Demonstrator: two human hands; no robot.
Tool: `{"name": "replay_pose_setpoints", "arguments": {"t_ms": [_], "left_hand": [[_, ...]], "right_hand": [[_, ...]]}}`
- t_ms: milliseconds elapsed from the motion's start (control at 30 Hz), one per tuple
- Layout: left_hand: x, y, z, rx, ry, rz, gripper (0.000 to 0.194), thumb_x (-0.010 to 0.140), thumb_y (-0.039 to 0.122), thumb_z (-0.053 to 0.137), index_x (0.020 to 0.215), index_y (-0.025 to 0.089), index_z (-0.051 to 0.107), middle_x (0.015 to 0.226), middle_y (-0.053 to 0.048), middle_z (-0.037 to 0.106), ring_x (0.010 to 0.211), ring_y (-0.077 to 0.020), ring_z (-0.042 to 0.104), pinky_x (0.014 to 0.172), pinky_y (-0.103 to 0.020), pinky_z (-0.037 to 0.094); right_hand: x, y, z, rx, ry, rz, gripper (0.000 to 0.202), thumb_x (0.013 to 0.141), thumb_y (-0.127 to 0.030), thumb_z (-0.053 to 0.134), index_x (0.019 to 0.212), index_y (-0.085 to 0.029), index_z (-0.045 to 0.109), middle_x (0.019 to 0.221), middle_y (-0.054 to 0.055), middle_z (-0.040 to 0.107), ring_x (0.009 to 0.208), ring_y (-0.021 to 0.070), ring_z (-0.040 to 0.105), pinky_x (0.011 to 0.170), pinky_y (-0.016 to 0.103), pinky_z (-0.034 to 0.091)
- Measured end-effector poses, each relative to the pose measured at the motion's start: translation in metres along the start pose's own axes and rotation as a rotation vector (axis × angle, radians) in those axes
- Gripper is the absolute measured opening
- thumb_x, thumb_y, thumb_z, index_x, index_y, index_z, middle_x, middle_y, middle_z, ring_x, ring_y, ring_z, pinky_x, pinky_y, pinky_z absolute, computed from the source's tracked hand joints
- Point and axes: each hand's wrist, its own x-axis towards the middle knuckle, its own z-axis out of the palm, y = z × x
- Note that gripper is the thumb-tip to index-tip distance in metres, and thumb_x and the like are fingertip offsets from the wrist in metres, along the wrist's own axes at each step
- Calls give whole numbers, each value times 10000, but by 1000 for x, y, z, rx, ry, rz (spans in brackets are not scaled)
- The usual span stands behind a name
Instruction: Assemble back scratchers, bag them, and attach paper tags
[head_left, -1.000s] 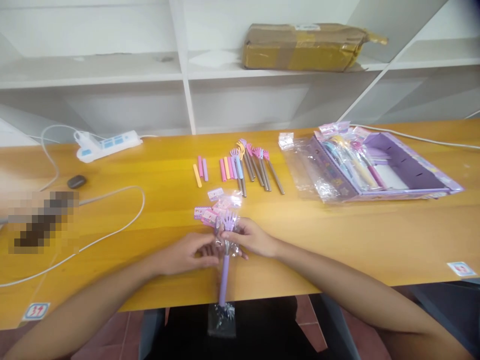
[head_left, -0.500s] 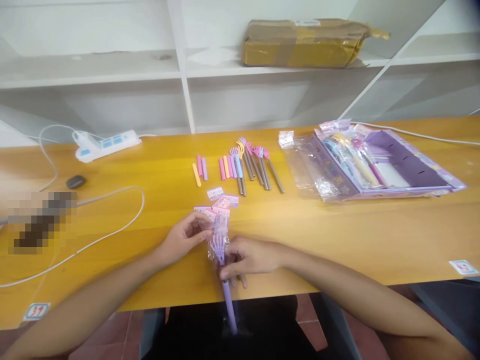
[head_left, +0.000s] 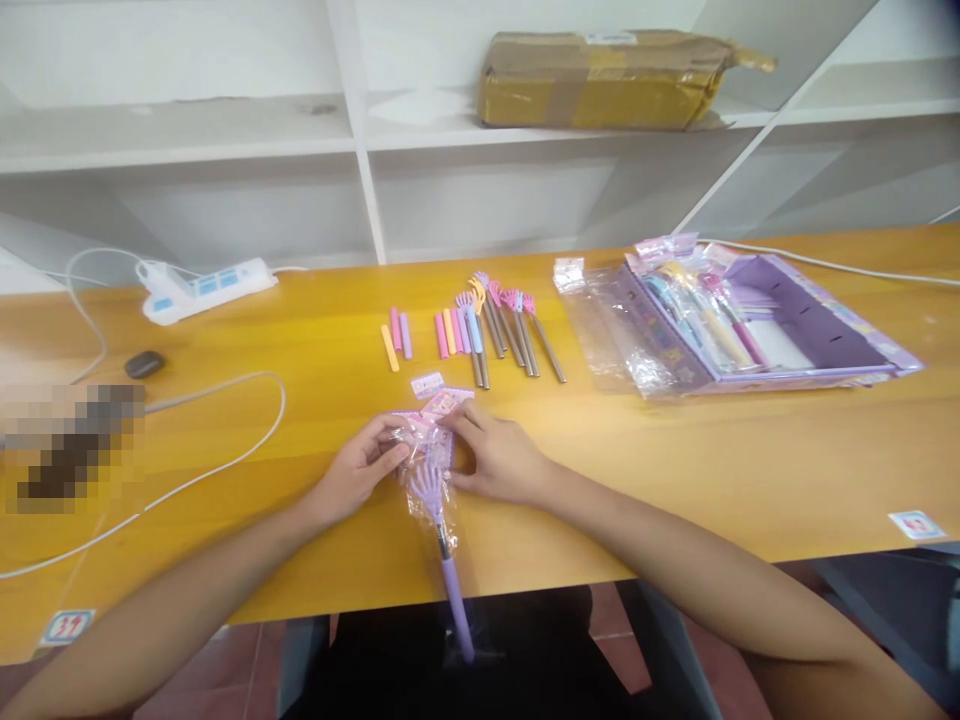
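A purple back scratcher (head_left: 429, 492) lies inside a clear plastic bag (head_left: 417, 474), its handle (head_left: 456, 608) reaching past the table's front edge. My left hand (head_left: 365, 462) pinches the bag's upper left side near the top. On the other side, my right hand (head_left: 496, 450) has thumb and fingers curled at the bag's top right, by the printed cards (head_left: 448, 402); exactly what its fingertips grip is partly hidden. Another small card (head_left: 427, 385) lies just beyond. Farther back are loose back scratchers (head_left: 517, 325) with metal rods and coloured claws, and several coloured handle sleeves (head_left: 397, 335).
On the right stands an open purple box (head_left: 832, 378) with bagged back scratchers, clear bags (head_left: 600, 320) beside it. A power strip (head_left: 210, 290), a black object (head_left: 144, 364) and a white cable (head_left: 281, 420) lie left. A taped carton (head_left: 600, 85) rests on the shelf.
My right hand has moved up from the scratcher's neck to the bag's top by the cards. My left hand stays at the bag's upper left.
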Motion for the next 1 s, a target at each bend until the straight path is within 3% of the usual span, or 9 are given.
{"name": "replay_pose_setpoints", "arguments": {"t_ms": [100, 233, 400, 467, 567, 667, 733, 900, 1000], "left_hand": [[0, -2, 0, -28, 15, -13, 341, 1048, 439, 679, 1278, 207, 582, 863, 9, 692, 688, -123, 625, 666, -246, 525], [1, -1, 0, -18, 9, -18, 304, 1026, 459, 706, 1122, 185, 617, 799, 19, 672, 638, -115, 608, 621, -238, 501], [1, 1, -1, -9, 12, -22, 334, 1023, 507, 694, 1077, 182, 634, 763, 30, 638, 637, -121, 608, 631, -243, 501], [0, 1, -1, 6, 26, -35, 359, 1026, 534, 679, 1095, 185, 637, 768, 27, 637, 653, -127, 609, 641, -246, 505], [-2, 2, -2, 18, 30, -46, 401, 1028, 575, 656, 1129, 188, 635, 785, 19, 649, 662, -140, 620, 654, -261, 517], [-2, 1, -2, 11, 19, -31, 408, 1038, 581, 636, 1154, 190, 632, 799, 10, 662, 668, -150, 637, 670, -275, 525], [-2, 1, -2, 4, 9, -27, 394, 1047, 565, 629, 1169, 191, 634, 802, 5, 666, 675, -155, 642, 677, -281, 526], [-4, -2, -1, -25, -99, -17, 417, 1049, 530, 644, 1299, 198, 626, 936, -41, 712, 747, -170, 674, 710, -295, 545], [-7, -5, 1, 22, -142, 15, 451, 1030, 442, 706, 1415, 241, 584, 1263, -112, 721, 1065, -239, 716, 935, -375, 575]], "right_hand": [[-1, -2, 1, -5, 6, 36, 551, 903, -438, 803, 1354, -184, 614, 1257, 121, 600, 947, 215, 674, 758, 341, 570], [1, 1, 3, 140, 32, 85, 484, 853, -380, 864, 1221, -185, 616, 1203, 92, 621, 932, 195, 654, 764, 314, 541], [2, 0, 4, 503, 131, 151, 200, 1010, -340, 692, 1004, -193, 556, 792, -19, 593, 626, 109, 526, 595, 235, 415], [0, -4, 0, 561, 317, 105, 185, 1049, -335, 633, 962, -199, 542, 833, 7, 604, 644, 112, 540, 591, 238, 432], [-4, -10, -9, 464, 513, -170, 63, 1031, -242, 643, 1005, -204, 600, 978, 67, 648, 820, 153, 640, 695, 274, 526], [-9, -11, -12, 287, 478, -500, 143, 1014, -190, 672, 1153, -218, 660, 1045, 81, 697, 961, 178, 692, 804, 302, 561], [-11, -9, -9, 171, 402, -597, 173, 1037, -214, 654, 1208, -233, 674, 1063, 71, 730, 955, 170, 707, 806, 304, 548], [-8, -7, -4, -16, 469, -447, 101, 1019, -232, 682, 1114, -245, 716, 1181, 87, 756, 1031, 204, 729, 849, 358, 554], [-1, -10, -9, 69, 502, -404, 92, 997, -177, 688, 1065, -238, 677, 1373, 109, 707, 1290, 256, 678, 992, 452, 584]]}}
